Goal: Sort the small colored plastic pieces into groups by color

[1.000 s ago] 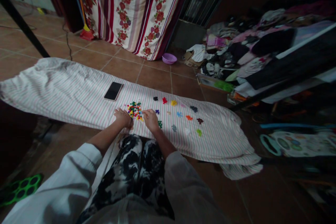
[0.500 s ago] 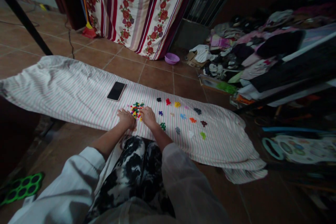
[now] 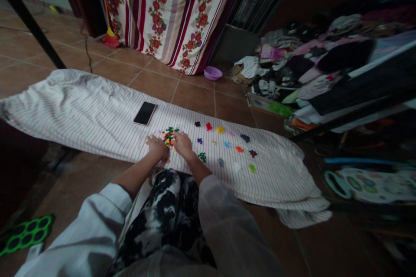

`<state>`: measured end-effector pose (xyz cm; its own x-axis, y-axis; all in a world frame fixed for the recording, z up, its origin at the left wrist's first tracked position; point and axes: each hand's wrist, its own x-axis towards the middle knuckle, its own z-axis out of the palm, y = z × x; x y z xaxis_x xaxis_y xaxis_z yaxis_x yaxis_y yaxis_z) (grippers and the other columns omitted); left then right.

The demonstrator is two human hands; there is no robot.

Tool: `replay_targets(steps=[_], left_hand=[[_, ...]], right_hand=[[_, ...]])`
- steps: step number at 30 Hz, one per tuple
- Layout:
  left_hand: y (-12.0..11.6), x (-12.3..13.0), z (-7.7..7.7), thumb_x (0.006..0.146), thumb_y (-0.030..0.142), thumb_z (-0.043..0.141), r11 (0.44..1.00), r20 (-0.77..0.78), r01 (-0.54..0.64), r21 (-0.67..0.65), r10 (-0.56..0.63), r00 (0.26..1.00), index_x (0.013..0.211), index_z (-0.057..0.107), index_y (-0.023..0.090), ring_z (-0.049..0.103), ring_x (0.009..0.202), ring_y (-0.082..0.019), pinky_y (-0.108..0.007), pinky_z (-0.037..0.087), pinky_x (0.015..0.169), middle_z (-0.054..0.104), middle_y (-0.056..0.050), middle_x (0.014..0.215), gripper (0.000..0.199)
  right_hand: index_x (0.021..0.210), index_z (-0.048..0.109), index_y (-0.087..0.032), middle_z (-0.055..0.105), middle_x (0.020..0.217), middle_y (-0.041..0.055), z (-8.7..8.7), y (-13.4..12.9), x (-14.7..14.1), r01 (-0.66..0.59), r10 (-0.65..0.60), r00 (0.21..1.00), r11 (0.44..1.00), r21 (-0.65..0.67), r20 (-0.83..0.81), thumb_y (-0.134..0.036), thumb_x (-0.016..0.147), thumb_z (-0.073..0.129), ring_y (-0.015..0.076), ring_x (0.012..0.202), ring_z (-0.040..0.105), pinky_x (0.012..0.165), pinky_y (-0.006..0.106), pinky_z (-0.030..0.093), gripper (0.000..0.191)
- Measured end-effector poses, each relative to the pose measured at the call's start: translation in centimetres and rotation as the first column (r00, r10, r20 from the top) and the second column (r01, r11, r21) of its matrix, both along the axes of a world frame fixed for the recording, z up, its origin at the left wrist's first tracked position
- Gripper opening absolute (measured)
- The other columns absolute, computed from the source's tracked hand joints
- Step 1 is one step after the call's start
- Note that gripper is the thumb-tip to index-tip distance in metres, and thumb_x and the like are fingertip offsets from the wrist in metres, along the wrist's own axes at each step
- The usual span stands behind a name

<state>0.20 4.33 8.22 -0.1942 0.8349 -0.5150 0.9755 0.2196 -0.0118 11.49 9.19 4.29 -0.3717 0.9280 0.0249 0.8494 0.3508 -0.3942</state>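
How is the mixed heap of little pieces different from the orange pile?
The mixed heap has many colors; the orange pile has one. The mixed heap spreads wider than the orange pile. The mixed heap lies by the left hand and right hand; the orange pile sits apart from both. Both rest on striped cloth.

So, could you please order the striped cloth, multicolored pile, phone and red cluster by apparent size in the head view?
1. Striped cloth
2. Phone and multicolored pile, partly hidden: too alike to rank
3. Red cluster
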Motion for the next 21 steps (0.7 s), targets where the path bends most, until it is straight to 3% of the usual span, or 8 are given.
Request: replay_targets(steps=[13,21], left_hand=[[-0.2,0.1,0.6,0.063,0.055,0.076,1.000,-0.044,0.004,-0.030,-0.006,0.999,0.155,0.025,0.002,0.019,0.145,-0.057,-0.066,0.034,0.106,0.020,-0.037,0.157,0.118],[-0.3,0.0,0.3,0.060,0.055,0.077,0.999,-0.082,0.033,-0.023,-0.035,0.996,0.154,0.026,0.002,0.021,0.145,-0.056,-0.064,0.034,0.106,0.022,-0.037,0.156,0.120]], right_hand=[[0.105,0.066,-0.021,0.069,0.099,0.0033,-0.6,-0.4,0.5,0.004,-0.005,0.977,1.000,-0.008,-0.213,-0.014,0.088,0.055,0.0163,0.087,0.061,0.087,0.028,0.047,0.022],[0.107,0.071,-0.023,0.070,0.103,0.0050,-1.1,-1.6,2.1,0.012,0.001,0.963,0.999,0.048,-0.271,-0.017,0.092,0.051,0.0168,0.097,0.063,0.093,0.029,0.048,0.026]])
